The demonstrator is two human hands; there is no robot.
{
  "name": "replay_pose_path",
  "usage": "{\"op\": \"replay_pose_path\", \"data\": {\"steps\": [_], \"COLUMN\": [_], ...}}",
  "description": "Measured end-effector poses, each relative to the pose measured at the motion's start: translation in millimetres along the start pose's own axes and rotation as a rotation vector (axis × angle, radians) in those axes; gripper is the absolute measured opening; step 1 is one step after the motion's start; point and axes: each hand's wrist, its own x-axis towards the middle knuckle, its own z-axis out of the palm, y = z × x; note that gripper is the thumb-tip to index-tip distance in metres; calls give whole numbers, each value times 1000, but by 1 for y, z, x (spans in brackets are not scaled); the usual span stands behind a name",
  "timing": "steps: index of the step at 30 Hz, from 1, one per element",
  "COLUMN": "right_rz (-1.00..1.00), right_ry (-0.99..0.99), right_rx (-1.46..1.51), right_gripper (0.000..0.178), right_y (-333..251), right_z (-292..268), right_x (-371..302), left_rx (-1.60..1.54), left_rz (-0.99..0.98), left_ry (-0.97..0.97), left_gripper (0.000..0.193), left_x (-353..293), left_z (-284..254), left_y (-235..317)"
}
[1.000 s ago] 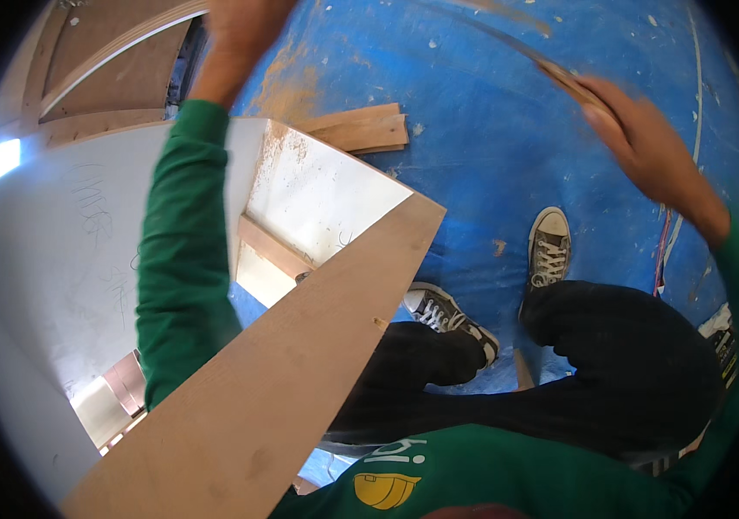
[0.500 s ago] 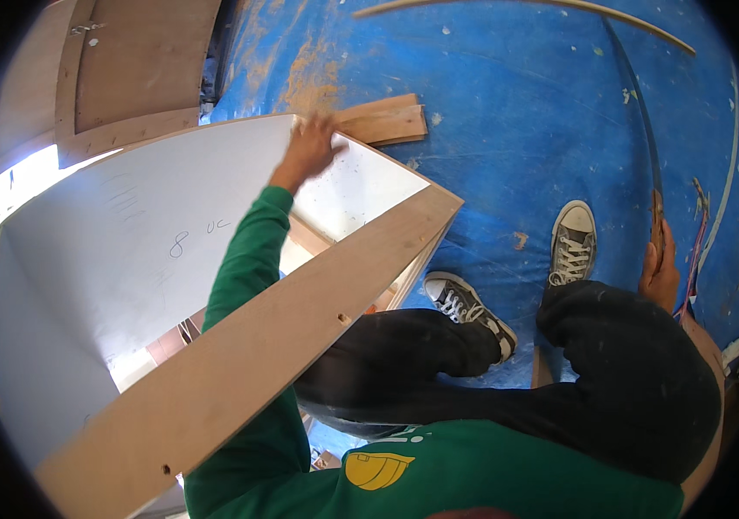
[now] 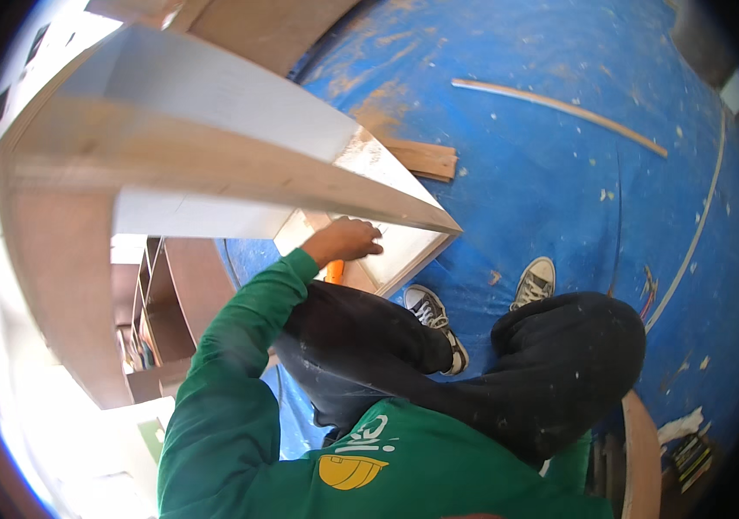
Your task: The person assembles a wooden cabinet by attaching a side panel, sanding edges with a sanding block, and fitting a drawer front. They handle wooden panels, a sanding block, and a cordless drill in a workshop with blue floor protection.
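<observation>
My left hand (image 3: pixel 343 240) reaches over the near side of a large wooden cabinet box (image 3: pixel 395 197) with white inner faces. Its fingers are loosely bent, with nothing visible in them. The hand is close to the inner corner; whether it touches the box I cannot tell. Just below the wrist, an orange object (image 3: pixel 335 271) shows in part inside the box. The box stands tilted on my left, its long side edge blurred. My right hand is out of view, hidden beyond my leg or body.
Blue sheeting (image 3: pixel 525 190) covers the floor. Short boards (image 3: pixel 423 159) lie beyond the box, and a thin wooden strip (image 3: pixel 564 108) farther right. A brown shelf unit (image 3: pixel 166 303) with tools stands at left. A curved wooden edge (image 3: pixel 640 458) is at lower right.
The cabinet box has turned and tilted, showing its board more edge-on. My left hand has come from the far corner toward me. My right hand, with its long dark strip, has left view.
</observation>
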Motion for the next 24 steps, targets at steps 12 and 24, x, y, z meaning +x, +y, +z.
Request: {"op": "replay_pose_path", "data": {"steps": [12, 24], "right_rz": [-223, -1180], "right_ry": [187, 223], "right_rx": [486, 715], "right_gripper": [54, 74], "right_y": [-181, -439], "right_z": [-87, -120], "right_x": [10, -128], "left_rx": [-923, -812], "left_rz": [592, 594], "left_ry": [417, 1483], "left_gripper": [53, 115], "left_x": [-260, -364], "left_z": [-37, -32], "left_y": [215, 294]}}
